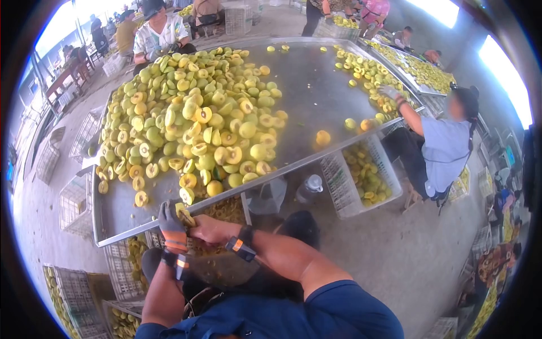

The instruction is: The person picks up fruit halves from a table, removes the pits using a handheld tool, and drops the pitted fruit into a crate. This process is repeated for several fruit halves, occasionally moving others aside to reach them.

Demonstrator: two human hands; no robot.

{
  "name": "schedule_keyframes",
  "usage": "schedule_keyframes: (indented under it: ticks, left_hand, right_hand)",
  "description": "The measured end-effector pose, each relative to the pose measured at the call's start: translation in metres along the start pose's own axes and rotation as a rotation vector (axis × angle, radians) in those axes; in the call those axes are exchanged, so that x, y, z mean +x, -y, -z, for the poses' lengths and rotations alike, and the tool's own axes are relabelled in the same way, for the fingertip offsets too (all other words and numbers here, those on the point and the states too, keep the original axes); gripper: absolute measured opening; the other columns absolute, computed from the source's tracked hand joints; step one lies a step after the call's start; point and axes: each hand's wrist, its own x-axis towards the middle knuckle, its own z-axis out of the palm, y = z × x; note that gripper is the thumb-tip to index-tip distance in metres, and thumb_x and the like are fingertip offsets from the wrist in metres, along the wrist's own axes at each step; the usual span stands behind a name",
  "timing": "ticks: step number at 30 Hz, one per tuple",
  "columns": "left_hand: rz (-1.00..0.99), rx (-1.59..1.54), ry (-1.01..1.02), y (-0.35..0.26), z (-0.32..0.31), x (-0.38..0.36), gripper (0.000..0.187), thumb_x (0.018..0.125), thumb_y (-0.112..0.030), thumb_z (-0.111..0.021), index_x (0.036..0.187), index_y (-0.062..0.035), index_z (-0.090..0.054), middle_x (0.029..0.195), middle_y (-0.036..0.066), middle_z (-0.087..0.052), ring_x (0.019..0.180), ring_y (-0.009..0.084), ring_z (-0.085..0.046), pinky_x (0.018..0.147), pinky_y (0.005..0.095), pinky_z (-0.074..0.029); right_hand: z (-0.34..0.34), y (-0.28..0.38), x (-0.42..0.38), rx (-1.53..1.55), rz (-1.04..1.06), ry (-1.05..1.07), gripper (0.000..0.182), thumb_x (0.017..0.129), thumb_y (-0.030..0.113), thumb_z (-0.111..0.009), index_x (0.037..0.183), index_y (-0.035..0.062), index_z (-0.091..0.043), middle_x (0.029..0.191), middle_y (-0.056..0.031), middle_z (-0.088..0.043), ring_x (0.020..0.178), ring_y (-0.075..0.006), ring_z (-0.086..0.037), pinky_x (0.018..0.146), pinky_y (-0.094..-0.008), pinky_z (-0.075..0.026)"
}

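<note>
Just beyond the near edge of the metal table [305, 85], my left hand [172, 223] wears a grey and orange glove and is closed on a cut fruit [184, 215]. My bare right hand [212, 230] is closed right beside it, touching the fruit's near side; whatever it grips is too small to make out. A large heap of halved yellow-green fruit [197, 113] covers the left part of the table. Below my hands is a crate of brownish scraps [226, 212].
A white crate of fruit [339, 178] and a clear bottle [310, 188] stand under the table's right side. A seated co-worker [449, 141] reaches over fruit at right; another person [161, 34] sits across the table. Crates [76, 203] stand on the left.
</note>
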Motion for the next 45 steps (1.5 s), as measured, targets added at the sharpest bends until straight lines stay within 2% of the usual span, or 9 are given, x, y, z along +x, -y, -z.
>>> schedule_keyframes:
  ticks: [5,7,11,14,16,21,36,39,45]
  left_hand:
    - [0.117,-0.237,0.199,-0.023,0.017,0.012,0.019,0.095,-0.001,-0.059,0.109,0.0025,-0.072,0.1,0.017,-0.073,0.091,0.0312,-0.071,0.084,0.0386,-0.057]
    - [-0.186,-0.016,0.026,0.004,0.002,0.011,0.019,0.098,-0.002,-0.056,0.107,0.0025,-0.072,0.098,0.016,-0.073,0.09,0.0292,-0.071,0.084,0.0376,-0.056]
    - [0.171,-0.349,0.044,0.001,-0.006,0.001,0.021,0.104,-0.007,-0.054,0.11,0.0039,-0.071,0.098,0.016,-0.072,0.089,0.0284,-0.069,0.086,0.0369,-0.054]
    - [-0.02,-0.192,0.115,0.005,0.001,0.005,0.02,0.104,-0.009,-0.058,0.113,0.0053,-0.069,0.101,0.015,-0.071,0.09,0.0269,-0.069,0.084,0.0369,-0.055]
    - [-0.248,0.023,0.136,-0.011,0.011,0.015,0.021,0.104,-0.01,-0.059,0.112,0.0057,-0.07,0.102,0.015,-0.072,0.091,0.0248,-0.07,0.082,0.0364,-0.056]
    - [0.675,-0.568,-0.076,0.004,-0.01,0.018,0.024,0.109,-0.015,-0.054,0.105,0.0015,-0.072,0.09,0.011,-0.073,0.083,0.0208,-0.071,0.076,0.0345,-0.057]
    - [0.02,-0.202,0.036,-0.026,-0.001,0.019,0.025,0.106,-0.008,-0.051,0.093,0.0032,-0.069,0.09,0.013,-0.071,0.076,0.0234,-0.069,0.07,0.0358,-0.055]
    - [0.351,-0.533,-0.031,-0.006,-0.012,0.016,0.035,0.112,-0.02,-0.051,0.091,0.0011,-0.07,0.084,0.011,-0.071,0.068,0.0196,-0.068,0.068,0.0356,-0.056]
    - [-0.244,-0.244,0.195,-0.053,0.018,0.026,0.021,0.102,-0.012,-0.058,0.086,-0.0021,-0.067,0.079,0.01,-0.07,0.069,0.024,-0.068,0.066,0.0367,-0.055]
  right_hand:
    - [-0.002,0.002,-0.003,-0.052,0.052,-0.027,0.009,0.104,0.011,-0.058,0.099,0.0064,-0.064,0.072,-0.0041,-0.055,0.048,-0.0145,-0.052,0.043,-0.0335,-0.041]
    - [0.001,-0.003,0.001,0.062,-0.075,0.004,0.009,0.103,0.01,-0.059,0.103,0.0049,-0.067,0.077,-0.0075,-0.061,0.051,-0.0161,-0.057,0.046,-0.0341,-0.044]
    - [0.009,-0.066,0.043,-0.679,0.769,-0.279,0.018,0.1,0.008,-0.06,0.114,0.0013,-0.07,0.085,-0.0116,-0.07,0.07,-0.0245,-0.068,0.063,-0.0363,-0.052]
    - [-0.001,-0.009,0.0,-0.252,0.146,-0.049,0.018,0.098,0.007,-0.061,0.112,-0.0015,-0.069,0.091,-0.0197,-0.074,0.083,-0.0352,-0.072,0.077,-0.0442,-0.056]
    - [-0.001,-0.006,-0.001,-0.385,0.26,-0.13,0.02,0.097,0.01,-0.063,0.111,-0.0035,-0.069,0.095,-0.0202,-0.076,0.089,-0.0342,-0.073,0.084,-0.0456,-0.056]
    - [-0.01,-0.001,-0.002,-0.403,0.394,-0.203,0.022,0.095,0.013,-0.065,0.108,-0.0043,-0.069,0.098,-0.0245,-0.076,0.094,-0.0369,-0.073,0.088,-0.0456,-0.055]
    - [-0.005,-0.001,-0.004,-0.039,0.062,-0.024,0.018,0.101,0.014,-0.063,0.092,-0.0025,-0.064,0.068,-0.0102,-0.062,0.049,-0.0228,-0.06,0.048,-0.0411,-0.05]
    - [-0.005,-0.007,-0.004,0.083,0.016,0.033,0.012,0.104,0.014,-0.062,0.099,0.0026,-0.065,0.07,-0.0003,-0.055,0.05,-0.0111,-0.05,0.041,-0.0312,-0.038]
    - [-0.013,-0.026,0.0,-0.078,0.077,0.093,0.015,0.107,0.017,-0.06,0.111,0.0043,-0.066,0.073,0.0001,-0.058,0.058,-0.009,-0.052,0.051,-0.0301,-0.042]
